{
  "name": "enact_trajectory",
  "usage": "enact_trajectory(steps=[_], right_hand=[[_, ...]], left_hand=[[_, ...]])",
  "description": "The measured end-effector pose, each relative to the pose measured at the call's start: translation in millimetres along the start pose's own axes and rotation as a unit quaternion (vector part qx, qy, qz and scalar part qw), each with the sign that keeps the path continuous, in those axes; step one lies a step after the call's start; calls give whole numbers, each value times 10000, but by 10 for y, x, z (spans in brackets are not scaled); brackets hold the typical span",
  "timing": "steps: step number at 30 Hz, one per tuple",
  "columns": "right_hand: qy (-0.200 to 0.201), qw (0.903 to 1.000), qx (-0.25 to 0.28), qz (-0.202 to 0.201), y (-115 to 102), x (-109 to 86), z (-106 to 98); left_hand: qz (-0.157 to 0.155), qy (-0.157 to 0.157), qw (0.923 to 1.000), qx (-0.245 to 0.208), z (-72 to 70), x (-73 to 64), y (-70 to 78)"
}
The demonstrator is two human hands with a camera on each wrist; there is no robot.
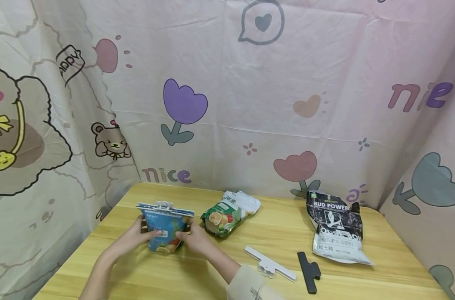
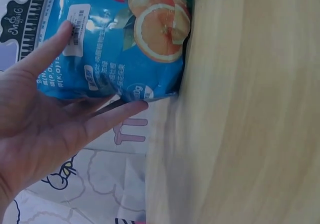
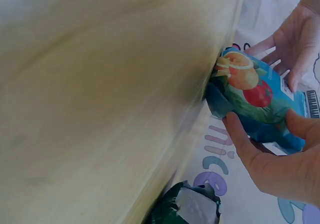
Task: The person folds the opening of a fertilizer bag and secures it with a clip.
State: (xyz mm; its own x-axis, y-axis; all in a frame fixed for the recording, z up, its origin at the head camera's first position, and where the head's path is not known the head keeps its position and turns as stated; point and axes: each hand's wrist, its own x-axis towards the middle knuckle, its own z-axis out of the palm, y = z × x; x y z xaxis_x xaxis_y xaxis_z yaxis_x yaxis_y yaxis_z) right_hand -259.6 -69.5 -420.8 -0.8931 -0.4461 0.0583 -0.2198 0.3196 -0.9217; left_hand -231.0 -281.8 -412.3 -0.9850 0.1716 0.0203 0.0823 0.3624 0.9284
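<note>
A blue bag (image 1: 163, 229) with fruit pictures stands upright on the left part of the table, its top folded. Along that fold sits a sealing clip (image 1: 164, 205); in the left wrist view the clip (image 2: 31, 19) shows a piano-key print. My left hand (image 1: 135, 235) grips the bag's left side, thumb on the front over a white label (image 2: 78, 29), other fingers at the side and behind. From the right, my right hand (image 1: 197, 237) holds the opposite side, its thumb on the front. Some fingertips of both hands are hidden behind the bag.
A green and white bag (image 1: 227, 214) lies just right of the right hand. Farther right are a white sealing clip (image 1: 270, 263), a black sealing clip (image 1: 308, 273) and a black and white bag (image 1: 336, 229). A printed curtain (image 1: 227, 125) hangs behind the wooden table (image 1: 137, 275).
</note>
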Motion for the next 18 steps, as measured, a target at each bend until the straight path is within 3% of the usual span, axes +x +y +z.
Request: enact_trajectory(steps=[11,18], right_hand=[[715,9927,737,627,-33,92,104],[716,9889,946,892,-10,126,183]], left_hand=[[-459,268,9980,348,70,113,80],[-582,416,9950,697,154,202,63]])
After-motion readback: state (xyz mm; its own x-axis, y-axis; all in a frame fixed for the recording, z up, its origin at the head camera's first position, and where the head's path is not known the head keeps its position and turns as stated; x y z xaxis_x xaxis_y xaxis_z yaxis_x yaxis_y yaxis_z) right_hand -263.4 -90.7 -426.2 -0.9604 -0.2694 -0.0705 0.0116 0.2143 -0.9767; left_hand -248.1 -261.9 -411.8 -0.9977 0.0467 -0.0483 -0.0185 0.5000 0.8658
